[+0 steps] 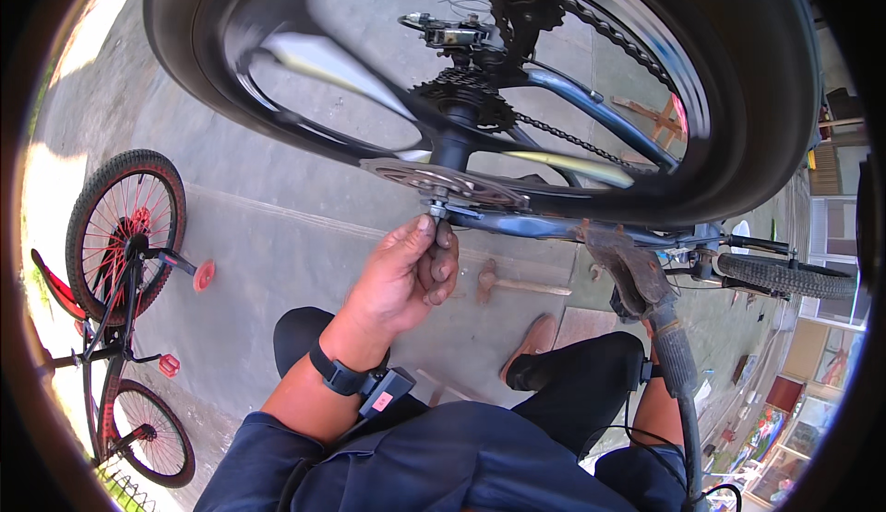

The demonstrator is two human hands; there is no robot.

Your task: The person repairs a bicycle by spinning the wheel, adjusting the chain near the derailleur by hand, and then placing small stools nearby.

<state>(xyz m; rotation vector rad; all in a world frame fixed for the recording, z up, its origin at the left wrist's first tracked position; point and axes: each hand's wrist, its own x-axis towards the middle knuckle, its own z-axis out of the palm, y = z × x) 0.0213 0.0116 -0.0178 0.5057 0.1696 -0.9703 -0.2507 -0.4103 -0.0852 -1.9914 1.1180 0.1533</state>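
Observation:
My left hand (415,267) reaches up to the hub of a raised bicycle wheel (757,161). Its thumb and fingertips are closed in a pinch at the axle nut (437,208), just below the brake disc (443,180). The wheel's spokes are smeared by motion. Past the hub are the rear sprockets (461,97), the chain (577,145) and the derailleur (521,18). A blue frame tube (526,226) runs right from the axle. My right forearm (657,406) passes behind a grey ribbed grip (676,364); the right hand itself is hidden.
A rusty, clamp-like piece (628,263) stands beside the frame, above the grip and its pole. On the floor lies a hammer (521,283) near my shoe (531,346). At left is a black-and-red bicycle (111,327); glass-fronted shelves (794,429) line the right.

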